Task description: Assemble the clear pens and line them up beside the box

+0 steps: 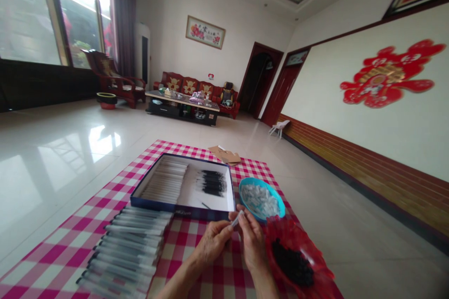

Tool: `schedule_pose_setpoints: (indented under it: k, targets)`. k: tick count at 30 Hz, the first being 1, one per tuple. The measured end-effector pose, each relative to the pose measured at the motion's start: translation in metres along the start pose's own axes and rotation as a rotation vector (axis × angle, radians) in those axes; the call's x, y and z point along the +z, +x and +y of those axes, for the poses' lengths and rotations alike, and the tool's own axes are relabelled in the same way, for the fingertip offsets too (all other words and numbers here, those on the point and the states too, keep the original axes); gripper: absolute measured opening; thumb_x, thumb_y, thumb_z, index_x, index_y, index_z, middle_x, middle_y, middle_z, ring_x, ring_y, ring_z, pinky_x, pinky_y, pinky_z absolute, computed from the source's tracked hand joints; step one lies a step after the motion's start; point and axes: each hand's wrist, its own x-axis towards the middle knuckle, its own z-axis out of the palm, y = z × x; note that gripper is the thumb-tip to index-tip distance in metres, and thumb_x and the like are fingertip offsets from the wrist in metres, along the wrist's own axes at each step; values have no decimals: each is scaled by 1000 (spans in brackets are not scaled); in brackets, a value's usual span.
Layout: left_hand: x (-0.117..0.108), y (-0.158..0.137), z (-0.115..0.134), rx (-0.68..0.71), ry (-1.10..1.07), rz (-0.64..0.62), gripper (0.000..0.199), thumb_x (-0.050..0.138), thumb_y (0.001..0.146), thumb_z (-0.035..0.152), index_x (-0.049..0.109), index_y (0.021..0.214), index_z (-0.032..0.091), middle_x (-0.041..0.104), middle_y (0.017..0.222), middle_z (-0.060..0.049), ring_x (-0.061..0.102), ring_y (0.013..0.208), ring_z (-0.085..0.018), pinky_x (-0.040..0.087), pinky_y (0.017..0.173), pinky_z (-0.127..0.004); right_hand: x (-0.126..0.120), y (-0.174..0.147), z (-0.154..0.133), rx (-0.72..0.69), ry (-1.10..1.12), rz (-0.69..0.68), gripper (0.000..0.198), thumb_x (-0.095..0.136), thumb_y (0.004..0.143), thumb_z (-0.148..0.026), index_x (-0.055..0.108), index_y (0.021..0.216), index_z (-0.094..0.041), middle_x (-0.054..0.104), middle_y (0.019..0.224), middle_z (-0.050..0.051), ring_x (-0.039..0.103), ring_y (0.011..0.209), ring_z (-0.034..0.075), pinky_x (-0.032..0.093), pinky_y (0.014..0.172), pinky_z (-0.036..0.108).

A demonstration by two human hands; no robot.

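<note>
Over the checked tablecloth, near the front edge of the box, my two hands meet around a small whitish, translucent pen part (237,219). My left hand (212,239) pinches its lower end between thumb and fingers. My right hand (251,237) has its fingers closed on the upper end. Right behind my right hand is a blue bowl (282,206) of small clear-white pieces (259,200). To its right stands a red bowl (317,250) with small black pieces (293,264). The shallow box (191,212) holds translucent pen barrels (164,180) and thin black refills (213,183).
Many assembled-looking pens (126,247) lie in a row left of my hands. Torn brown cardboard (225,155) sits at the table's far edge. Beyond the pink checked tablecloth (87,217) are a coffee table (182,98), a wooden sofa (178,83) and a small white chair (279,126).
</note>
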Motion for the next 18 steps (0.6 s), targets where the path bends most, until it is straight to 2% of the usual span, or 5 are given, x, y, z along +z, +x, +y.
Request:
schedule_pose_setpoints:
  k: [3,5,10,13,18]
  targets:
    - [5,-3,1,133,139,115,47,46,88,51,64,67,13,48,49,2,37,45,-8,27,45,-20,5,-1,4,26,69,55,37,68,74,-46,65,103,-23,73,88,4,68,88,24,53,76,36]
    - [7,-6,4,215,279,193,43,45,90,44,66,68,14,51,51,1,40,47,-10,29,48,-21,7,-2,8,34,87,90,39,69,72,-47,66,103,-23,74,89,4,68,88,25,54,74,35]
    - [7,-14,9,312,576,260,32,39,92,27,71,97,20,67,70,-6,58,58,-17,37,55,-23,11,-3,14,72,108,176,45,74,65,-47,67,101,-21,74,93,5,68,90,26,56,74,35]
    - [6,-16,6,283,804,245,37,36,91,18,62,119,22,69,79,-8,64,67,-19,40,58,-23,12,-5,17,87,110,223,47,76,63,-47,68,100,-20,72,104,6,67,94,26,56,72,33]
    - [7,-18,4,155,1098,198,41,38,91,13,54,127,21,70,87,-8,67,70,-20,42,57,-24,13,-6,24,120,161,265,51,78,61,-47,68,102,-19,71,108,7,66,98,26,56,74,32]
